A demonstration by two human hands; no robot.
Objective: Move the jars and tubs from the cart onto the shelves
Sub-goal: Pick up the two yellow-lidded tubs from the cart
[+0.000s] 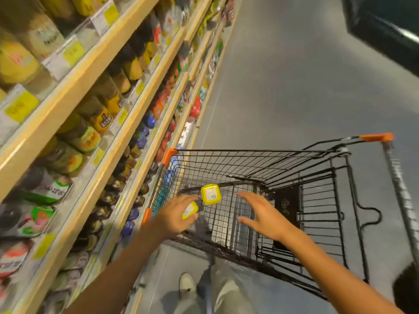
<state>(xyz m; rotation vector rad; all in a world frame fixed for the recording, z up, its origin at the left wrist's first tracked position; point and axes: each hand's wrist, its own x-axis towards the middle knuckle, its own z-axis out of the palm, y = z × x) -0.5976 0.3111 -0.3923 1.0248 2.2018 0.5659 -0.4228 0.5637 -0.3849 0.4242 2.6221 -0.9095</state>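
The grey floor [294,75] fills the upper right of the frame, smooth and matt, with faint tile seams. Along the left side, from the upper left corner down to the lower left, run the shelves [74,87]: four pale wooden edges can be counted, each fronted with clear plastic strips carrying yellow price tags [73,52]. On them stand crowded rows of jars and bottles [127,64] with dark lids and yellow, red, blue and green labels; motion blur makes them too soft to count.

The cart [283,168] takes up the lower right: a black wire grid basket, rectangular and tapering, with three orange plastic corner caps [376,137] in sight and a ribbed metal handle bar down the right edge. A black flat panel leans inside its near end.

Inside the basket, in the lower middle of the frame, are two yellow tubs. The first yellow tub [211,194] is squarish with rounded corners and a white printed label on its lid, lying on the wire floor between the two hands. The second yellow tub [190,210] sits just below and left of it.

The left hand [175,214] curls its fingers round the second tub, gripping it. The right hand [260,214] hovers over the basket with fingers spread wide and straight, holding nothing.

At the bottom centre a light shoe [187,282] and pale trouser leg show.
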